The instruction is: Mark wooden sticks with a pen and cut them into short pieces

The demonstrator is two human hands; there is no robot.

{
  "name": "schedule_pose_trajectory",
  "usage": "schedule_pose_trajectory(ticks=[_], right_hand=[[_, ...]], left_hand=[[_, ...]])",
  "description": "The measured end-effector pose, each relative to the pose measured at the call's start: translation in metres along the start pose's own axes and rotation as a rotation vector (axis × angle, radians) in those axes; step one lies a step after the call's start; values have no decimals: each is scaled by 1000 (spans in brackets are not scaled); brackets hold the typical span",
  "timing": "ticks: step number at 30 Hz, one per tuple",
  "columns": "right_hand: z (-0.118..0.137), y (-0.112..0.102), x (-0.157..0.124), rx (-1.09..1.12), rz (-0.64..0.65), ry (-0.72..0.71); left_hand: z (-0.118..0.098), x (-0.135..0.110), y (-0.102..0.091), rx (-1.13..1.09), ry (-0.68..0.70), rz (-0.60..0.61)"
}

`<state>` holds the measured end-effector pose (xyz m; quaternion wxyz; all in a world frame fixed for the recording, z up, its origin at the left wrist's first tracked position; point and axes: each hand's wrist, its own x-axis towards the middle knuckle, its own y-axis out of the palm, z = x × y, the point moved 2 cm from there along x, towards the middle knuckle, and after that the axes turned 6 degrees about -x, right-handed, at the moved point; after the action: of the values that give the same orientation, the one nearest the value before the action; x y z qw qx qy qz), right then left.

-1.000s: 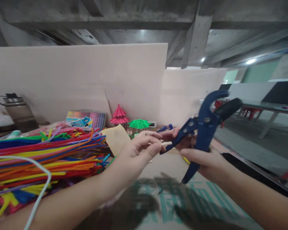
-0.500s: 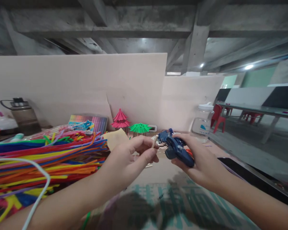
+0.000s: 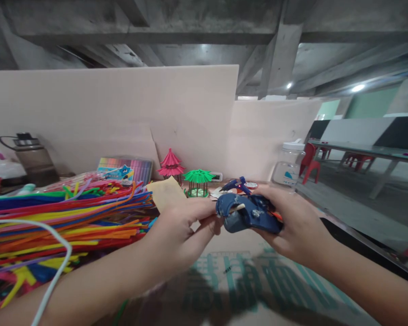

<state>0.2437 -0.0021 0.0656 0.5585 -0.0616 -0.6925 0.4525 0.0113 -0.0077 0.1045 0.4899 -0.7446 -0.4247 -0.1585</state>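
Note:
My right hand (image 3: 292, 219) is wrapped round a dark blue hand cutter (image 3: 258, 217) with a hooked jaw and a bit of orange at its handle. A short pale wooden stick (image 3: 239, 208) shows inside the jaw opening. My left hand (image 3: 190, 226) pinches thumb against fingers at the left side of the jaw; the stick's other end is hidden by the fingers and the cutter. Behind the hands stand a small green-roofed pavilion model (image 3: 199, 182) on thin brown posts and a pink tiered-roof model (image 3: 170, 164).
Bundles of coloured pipe cleaners (image 3: 71, 231) cover the left side, with a white cable (image 3: 59, 237) across them. A blue glue gun (image 3: 234, 184) lies behind the cutter. A clear jar (image 3: 287, 167), a marker set (image 3: 125, 170) and a brown bottle (image 3: 37, 163) stand farther back.
My hands have come together. The stick, earlier held apart from the cutter, now reaches into its jaw. The cutter has turned and shifted left.

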Motion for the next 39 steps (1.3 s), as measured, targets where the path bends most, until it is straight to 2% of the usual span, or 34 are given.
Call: schedule_pose_trajectory(ticks=[10, 18, 26, 30, 34, 39], right_hand=[[3, -2, -2, 16, 26, 48], [7, -1, 1, 79, 31, 59], [20, -1, 4, 266, 232, 198], [31, 0, 6, 518, 380, 314], [37, 2, 2, 698, 453, 443], [43, 2, -2, 797, 525, 467]], left_hand=[[1, -4, -2, -24, 31, 2], [-2, -2, -1, -8, -7, -2], [-6, 0, -3, 61, -64, -35], [-7, 0, -7, 281, 30, -45], [-7, -2, -11, 565, 186, -115], [-4, -1, -11, 715, 316, -132]])
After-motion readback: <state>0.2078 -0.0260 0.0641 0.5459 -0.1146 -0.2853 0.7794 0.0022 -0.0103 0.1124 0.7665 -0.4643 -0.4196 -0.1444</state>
